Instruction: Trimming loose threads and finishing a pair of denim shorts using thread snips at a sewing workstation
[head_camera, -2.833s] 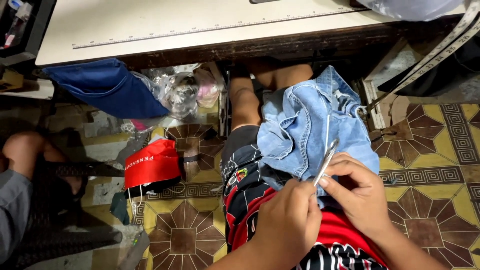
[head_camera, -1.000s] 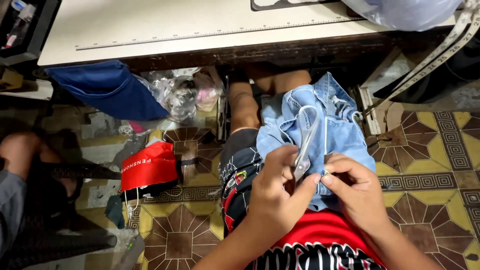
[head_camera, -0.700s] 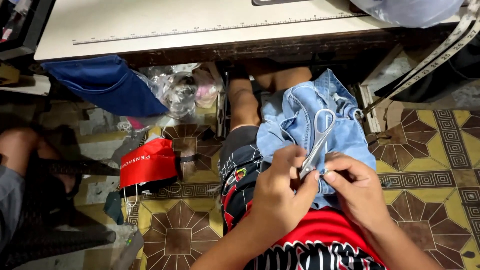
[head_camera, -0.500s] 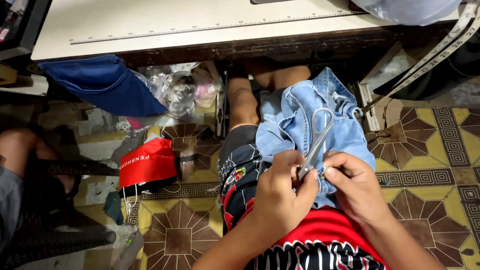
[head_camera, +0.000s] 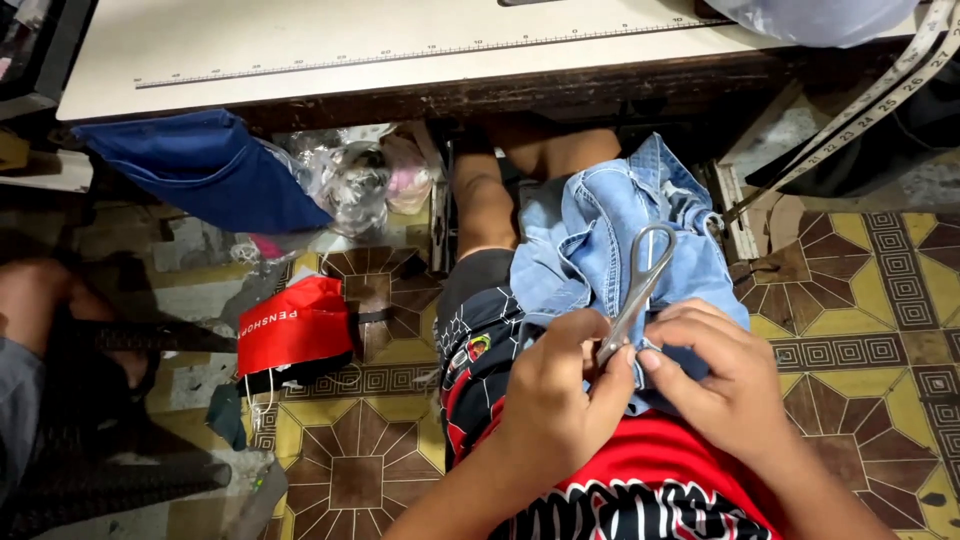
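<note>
Denim garment (head_camera: 610, 235) lay bunched over the person's lap; left hand (head_camera: 560, 400) was closed around the metal snips (head_camera: 638, 290), right hand (head_camera: 725, 375) pinched the cloth beside the blades; trimming looked mid-way, no cut pieces visible.

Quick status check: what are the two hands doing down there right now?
Left hand grips metal thread snips. Right hand pinches light blue denim piece on lap. Nothing blocking.

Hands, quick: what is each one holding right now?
Left hand: closed, gripping the metal thread snips near their lower end.
Right hand: fingers pinching the denim garment beside the snips.
</note>
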